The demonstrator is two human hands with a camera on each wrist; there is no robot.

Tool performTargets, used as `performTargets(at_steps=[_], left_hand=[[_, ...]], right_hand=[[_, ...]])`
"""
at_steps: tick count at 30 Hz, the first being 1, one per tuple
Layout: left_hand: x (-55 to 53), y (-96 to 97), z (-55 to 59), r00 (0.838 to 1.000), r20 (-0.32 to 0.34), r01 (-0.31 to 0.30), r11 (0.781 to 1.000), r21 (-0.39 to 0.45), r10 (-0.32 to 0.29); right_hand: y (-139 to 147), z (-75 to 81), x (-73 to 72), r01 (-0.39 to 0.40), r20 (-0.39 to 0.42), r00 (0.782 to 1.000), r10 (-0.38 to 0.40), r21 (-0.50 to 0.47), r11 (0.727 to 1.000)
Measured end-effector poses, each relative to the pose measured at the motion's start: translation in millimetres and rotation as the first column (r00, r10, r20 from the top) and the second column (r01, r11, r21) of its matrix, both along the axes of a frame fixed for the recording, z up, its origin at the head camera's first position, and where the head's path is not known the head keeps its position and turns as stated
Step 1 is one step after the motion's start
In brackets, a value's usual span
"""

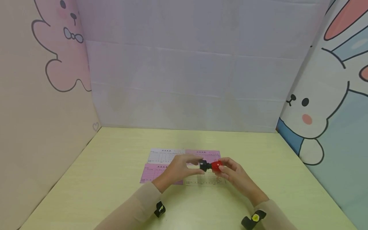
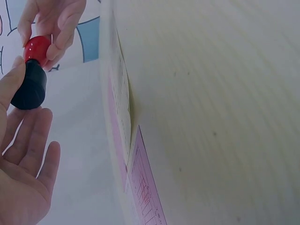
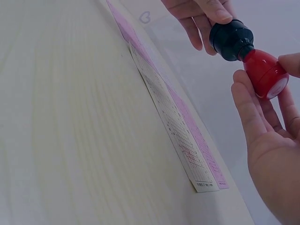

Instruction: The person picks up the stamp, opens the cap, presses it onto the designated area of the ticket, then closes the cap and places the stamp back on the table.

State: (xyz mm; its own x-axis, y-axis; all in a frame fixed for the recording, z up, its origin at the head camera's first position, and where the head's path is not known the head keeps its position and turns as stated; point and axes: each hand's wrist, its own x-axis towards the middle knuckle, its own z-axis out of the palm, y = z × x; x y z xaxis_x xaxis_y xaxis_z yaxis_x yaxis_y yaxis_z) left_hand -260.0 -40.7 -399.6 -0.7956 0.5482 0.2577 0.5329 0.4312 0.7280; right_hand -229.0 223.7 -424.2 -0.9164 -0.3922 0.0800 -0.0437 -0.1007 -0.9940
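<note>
A hand stamp (image 1: 204, 165) with a black round end and a glossy red handle is held level above the printed slips. My left hand (image 1: 179, 167) pinches the black end (image 2: 30, 86) between thumb and fingertips. From the other side, my right hand (image 1: 236, 175) grips the red handle (image 3: 263, 71) with thumb and fingers. Below lie a white slip (image 1: 162, 155), a pink slip (image 1: 201, 154) behind the stamp, another pink slip (image 1: 152, 174) at the front left, and a pale yellow slip (image 1: 205, 181) at the front right. The stamp's black end face is hidden by my left fingers.
The slips lie on a pale wood-grain table (image 1: 115, 153). A white sheet wall (image 1: 184, 70) stands at the back. Cartoon-printed panels flank both sides, with a rabbit (image 1: 319, 105) on the right one. Black straps (image 1: 160, 210) sit at both wrists.
</note>
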Motion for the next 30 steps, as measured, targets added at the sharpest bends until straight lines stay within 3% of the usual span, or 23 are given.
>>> performTargets(at_steps=[13, 19, 30], left_hand=[[0.2, -0.4, -1.7, 0.999, 0.044, -0.012, 0.999, 0.053, 0.009], [-0.2, -0.6, -3.0, 0.997, 0.079, -0.008, 0.996, 0.087, 0.001], [-2.8, -1.3, -3.8, 0.998, 0.063, 0.023, 0.994, 0.107, -0.029]], right_hand=[[-0.4, -0.7, -0.8, -0.027, 0.018, 0.999, 0.028, -0.088, 0.996], [-2.5, 0.0, -1.1, 0.006, 0.056, 0.998, -0.002, -0.075, 0.997], [-4.4, 2.2, -0.9, 0.013, 0.047, 0.999, -0.009, -0.088, 0.996]])
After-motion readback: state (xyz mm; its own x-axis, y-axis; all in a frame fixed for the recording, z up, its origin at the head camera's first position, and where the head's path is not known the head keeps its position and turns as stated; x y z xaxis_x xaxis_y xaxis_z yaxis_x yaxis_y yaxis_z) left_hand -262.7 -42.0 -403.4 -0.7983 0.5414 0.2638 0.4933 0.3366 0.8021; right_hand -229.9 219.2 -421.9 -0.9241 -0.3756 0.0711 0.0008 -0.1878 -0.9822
